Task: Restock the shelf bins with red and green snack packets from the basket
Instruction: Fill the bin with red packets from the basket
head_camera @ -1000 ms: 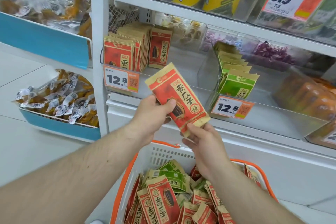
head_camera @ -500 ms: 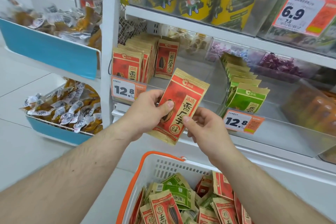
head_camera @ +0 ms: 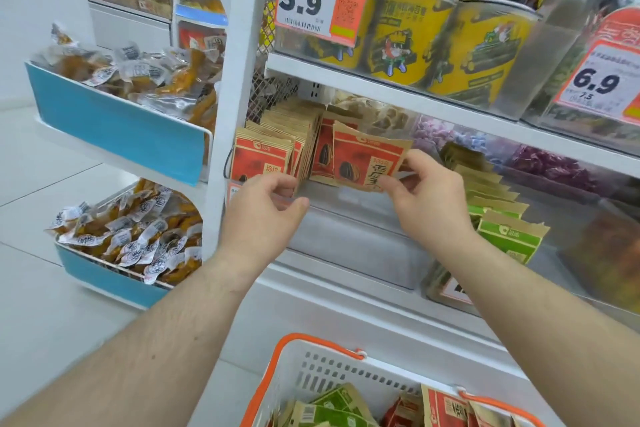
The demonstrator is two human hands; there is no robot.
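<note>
My right hand [head_camera: 427, 199] pinches a red snack packet [head_camera: 363, 158] by its lower right corner and holds it upright inside the clear shelf bin [head_camera: 349, 218], just right of the row of red packets [head_camera: 266, 156]. My left hand [head_camera: 265, 211] has its fingers curled round the lower front corner of that row. Further right on the same shelf stands a row of green packets [head_camera: 509, 239]. Below me is the white basket with orange handles [head_camera: 322, 355], holding green packets [head_camera: 332, 407] and red packets [head_camera: 443, 406].
Yellow canisters [head_camera: 408, 35] fill the shelf above, behind price tags marked 5.9 [head_camera: 318, 3] and 6.9 [head_camera: 599, 83]. To the left, two blue-fronted bins [head_camera: 117, 128] [head_camera: 104, 282] hold wrapped snacks. A white upright post [head_camera: 228, 97] borders the red row.
The red packet went from in front of the shelf into the bin. My left hand let go of it and moved to the row of red packets; the right hand still holds it.
</note>
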